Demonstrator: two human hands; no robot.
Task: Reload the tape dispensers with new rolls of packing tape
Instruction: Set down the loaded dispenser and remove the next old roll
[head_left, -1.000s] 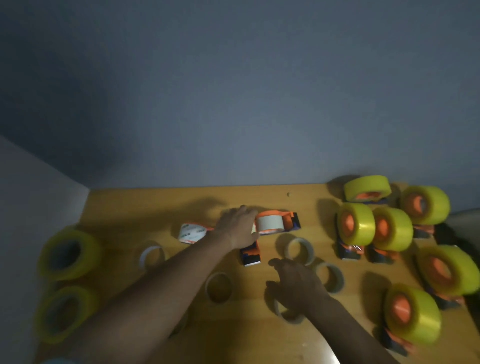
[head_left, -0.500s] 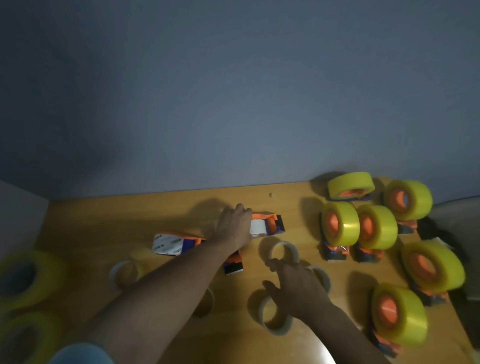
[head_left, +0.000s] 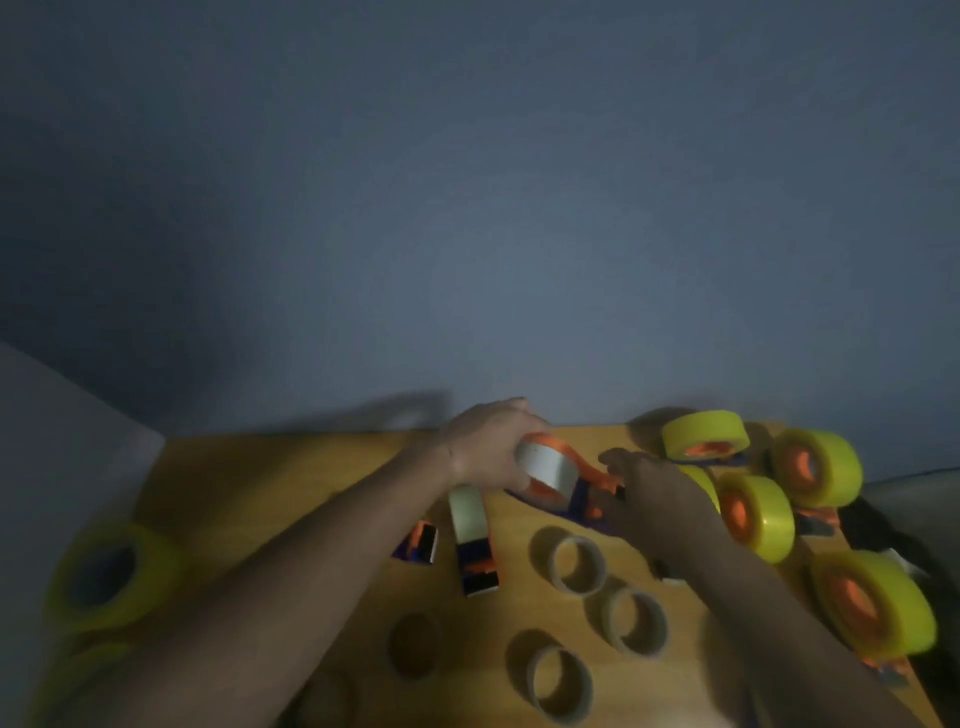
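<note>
Sitting at the far left of the bench (head_left: 249, 493), a fresh roll (head_left: 111, 574) waits untouched. The left hand (head_left: 485, 449) has lifted a dispenser (head_left: 558, 480), gripping the spent core (head_left: 548, 467) on its orange hub. The right hand (head_left: 654, 499) has come up from the loose cores (head_left: 576, 564) to hold the dispenser's handle end. Judging by this, the core comes off next. Loaded dispensers (head_left: 753, 512) stand right.
</note>
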